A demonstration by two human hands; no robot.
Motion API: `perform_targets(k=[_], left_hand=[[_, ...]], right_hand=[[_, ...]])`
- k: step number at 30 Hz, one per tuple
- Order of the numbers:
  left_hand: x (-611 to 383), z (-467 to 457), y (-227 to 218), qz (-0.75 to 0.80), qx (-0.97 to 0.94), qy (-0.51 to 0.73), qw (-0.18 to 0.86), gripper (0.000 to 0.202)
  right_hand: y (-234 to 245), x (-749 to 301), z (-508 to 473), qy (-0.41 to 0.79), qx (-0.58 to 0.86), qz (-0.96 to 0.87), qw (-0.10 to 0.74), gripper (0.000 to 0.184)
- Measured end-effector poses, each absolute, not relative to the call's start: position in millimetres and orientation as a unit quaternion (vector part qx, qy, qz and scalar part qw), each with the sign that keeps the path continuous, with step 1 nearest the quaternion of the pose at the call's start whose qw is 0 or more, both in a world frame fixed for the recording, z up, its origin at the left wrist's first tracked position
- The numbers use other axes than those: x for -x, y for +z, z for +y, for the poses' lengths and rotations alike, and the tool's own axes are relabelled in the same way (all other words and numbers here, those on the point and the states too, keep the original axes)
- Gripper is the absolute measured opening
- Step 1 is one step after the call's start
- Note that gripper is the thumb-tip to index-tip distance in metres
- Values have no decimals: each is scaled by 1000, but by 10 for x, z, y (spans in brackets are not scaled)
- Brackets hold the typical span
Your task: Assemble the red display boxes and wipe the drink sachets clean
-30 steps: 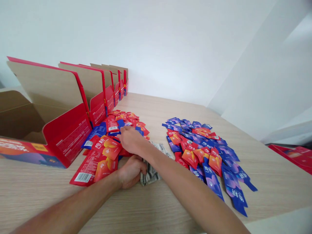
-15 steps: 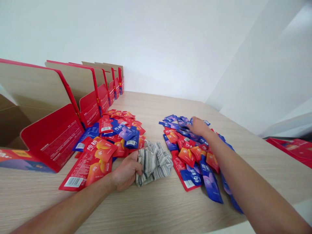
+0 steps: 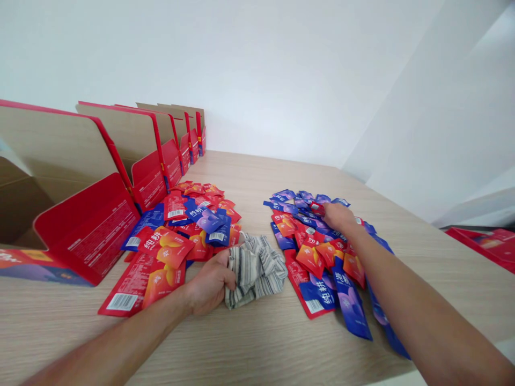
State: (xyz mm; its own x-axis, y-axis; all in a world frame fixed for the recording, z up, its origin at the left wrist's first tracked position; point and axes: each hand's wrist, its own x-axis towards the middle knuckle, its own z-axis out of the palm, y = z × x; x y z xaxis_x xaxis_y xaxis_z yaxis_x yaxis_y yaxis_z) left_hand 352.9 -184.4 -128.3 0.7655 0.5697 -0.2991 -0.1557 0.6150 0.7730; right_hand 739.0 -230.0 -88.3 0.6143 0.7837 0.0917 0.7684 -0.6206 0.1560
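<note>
My left hand [image 3: 209, 284] is closed on a crumpled striped grey and white cloth [image 3: 257, 268] lying on the wooden table [image 3: 257, 343]. To its left spreads a pile of red and blue packets [image 3: 181, 236]. My right hand [image 3: 338, 215] reaches across a second pile of blue and red packets [image 3: 322, 252] on the right. Its fingers pinch a small red packet [image 3: 317, 208] near the pile's far side.
A row of open red cardboard boxes [image 3: 100, 214] with raised brown lids stands along the left, running back to the white wall. Another red box [image 3: 486, 244] lies at the far right edge. Bare tabletop lies between and behind the two piles.
My right hand left the left pile, crossed to the right pile and closed on a small red packet. The left hand stayed on the cloth, which now shows more fully.
</note>
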Motion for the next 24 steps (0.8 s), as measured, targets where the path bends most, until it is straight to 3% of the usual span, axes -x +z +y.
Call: perform_targets(k=[7, 9, 12, 14, 18, 21, 24], left_hand=[[-3526, -1844, -1269, 254, -390, 215, 859, 71], [-3526, -1844, -1262, 241, -392, 214, 862, 69], [-3524, -1847, -1261, 225, -397, 215, 863, 65], [-3521, -1850, -1264, 217, -399, 217, 864, 63], [-3520, -1855, -1265, 237, -391, 218, 862, 58], [-3522, -1856, -1265, 247, -378, 222, 864, 55], [-3519, -1858, -1263, 255, -369, 225, 865, 50]], right_hand=[[-641, -6596, -2423, 134, -844, 516, -62, 43], [-609, -6270, -2470, 67, -773, 607, -175, 35], [-672, -5788, -2507, -140, -641, 656, -374, 25], [-795, -5532, -2494, -232, -620, 615, -428, 22], [-1101, -5267, -2415, -153, -658, 612, -411, 16], [-1242, -5190, -2381, -40, -652, 650, -388, 36], [-1296, -5095, -2400, -35, -627, 693, -354, 46]])
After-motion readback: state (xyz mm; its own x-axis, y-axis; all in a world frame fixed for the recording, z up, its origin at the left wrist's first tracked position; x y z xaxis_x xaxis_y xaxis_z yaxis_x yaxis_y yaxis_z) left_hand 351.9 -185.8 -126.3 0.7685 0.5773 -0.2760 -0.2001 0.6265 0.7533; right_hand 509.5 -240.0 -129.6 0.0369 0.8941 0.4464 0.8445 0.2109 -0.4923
